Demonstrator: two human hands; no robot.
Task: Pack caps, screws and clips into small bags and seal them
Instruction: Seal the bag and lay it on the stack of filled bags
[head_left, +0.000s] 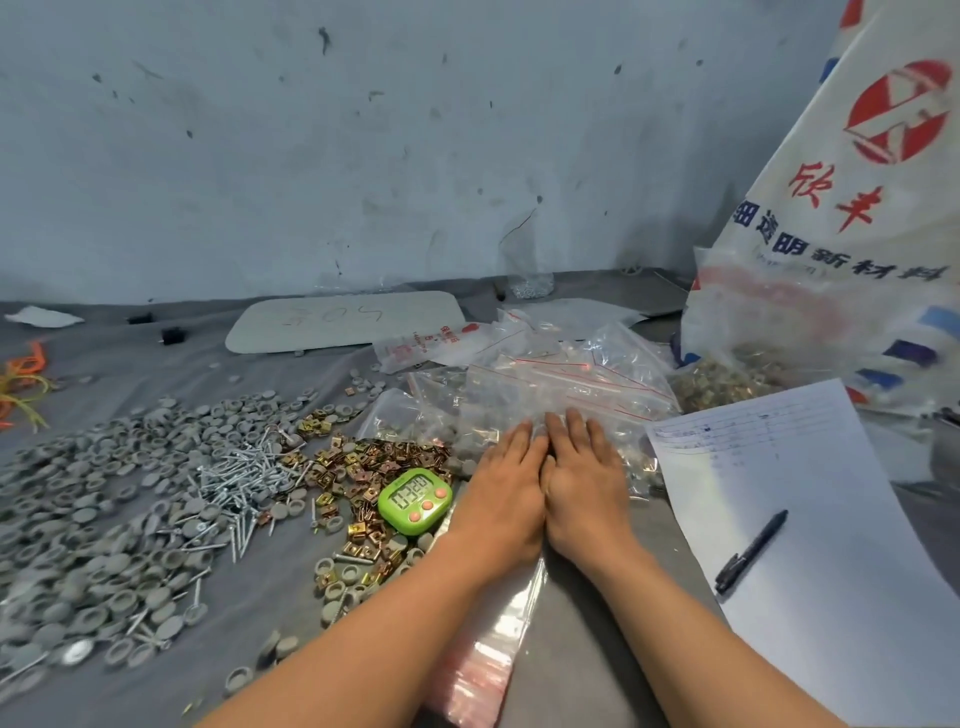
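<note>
Clear bags (571, 384), filled, lie piled ahead; left hand (504, 493) and right hand (587, 483) press them flat, fingers (574, 428) straight, together. Likely sealing or settling; next needs an empty bag (493, 660) and caps (104, 519), screws (234, 478), clips (374, 462).

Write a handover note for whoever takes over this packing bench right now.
Left hand and right hand: both flat, side by side, pressing on the pile of filled bags.
Loose: caps far left, screws in the middle, clips by the green timer. Empty bags lie between the forearms.
Done: many bags filled; whether sealed, cannot tell. Left: plenty of loose parts to bag and seal.
</note>
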